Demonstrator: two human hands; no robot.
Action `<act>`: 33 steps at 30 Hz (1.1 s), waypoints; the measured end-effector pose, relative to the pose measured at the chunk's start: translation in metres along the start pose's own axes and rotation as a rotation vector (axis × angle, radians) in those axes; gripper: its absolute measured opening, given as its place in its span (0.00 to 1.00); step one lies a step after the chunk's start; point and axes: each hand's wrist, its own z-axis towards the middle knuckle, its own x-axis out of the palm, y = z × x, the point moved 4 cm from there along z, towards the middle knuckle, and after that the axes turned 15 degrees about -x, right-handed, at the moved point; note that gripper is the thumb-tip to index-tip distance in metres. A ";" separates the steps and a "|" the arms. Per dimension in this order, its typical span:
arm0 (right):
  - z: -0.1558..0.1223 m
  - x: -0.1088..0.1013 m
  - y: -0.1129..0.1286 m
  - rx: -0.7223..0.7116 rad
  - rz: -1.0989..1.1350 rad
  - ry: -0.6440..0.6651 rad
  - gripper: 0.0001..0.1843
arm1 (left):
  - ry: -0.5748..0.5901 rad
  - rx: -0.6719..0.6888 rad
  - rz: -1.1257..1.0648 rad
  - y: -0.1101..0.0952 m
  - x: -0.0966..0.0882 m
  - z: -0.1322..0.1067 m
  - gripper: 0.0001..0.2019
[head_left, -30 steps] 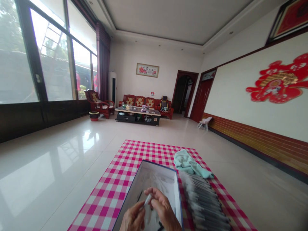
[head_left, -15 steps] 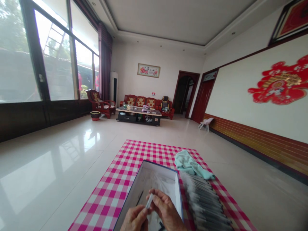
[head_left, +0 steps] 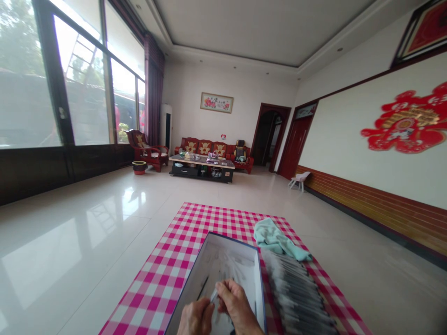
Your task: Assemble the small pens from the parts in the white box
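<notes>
Between my two hands is a slim, whitish translucent piece [head_left: 213, 295], perhaps a plastic tube or sleeve; its exact kind does not show. My left hand [head_left: 195, 317] pinches its near end, with fingers curled. Thumb and fingertips of my right hand [head_left: 237, 304] close on the far end. Both hands are over an open white box with a blue rim [head_left: 233, 240]. Inside the box lie a thin dark stick [head_left: 202, 287] and several clear plastic pieces [head_left: 228, 266]. My hands hide part of the box's contents.
Right of the box lies a row of many dark, slim sticks in clear wrapping [head_left: 300, 293]. A mint-green cloth [head_left: 277, 239] is crumpled beyond it. A pink checked tablecloth [head_left: 157, 274] lies beneath. Farther off stand a low coffee table [head_left: 200, 160] and a wooden sofa [head_left: 195, 144].
My hands have shifted slightly down and left. The right fingers have closed further over the translucent piece, so less of it shows. Box, cloth and wrapped sticks stay put.
</notes>
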 end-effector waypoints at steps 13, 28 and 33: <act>-0.002 0.006 0.006 -0.003 0.038 0.091 0.22 | 0.020 -0.085 -0.057 -0.009 -0.004 -0.001 0.28; -0.003 0.003 0.010 -0.108 -0.171 0.071 0.22 | -0.079 -0.034 0.001 -0.004 -0.010 0.001 0.19; -0.004 0.004 0.005 0.019 0.107 0.069 0.23 | 0.032 -0.097 -0.096 -0.002 -0.002 0.002 0.26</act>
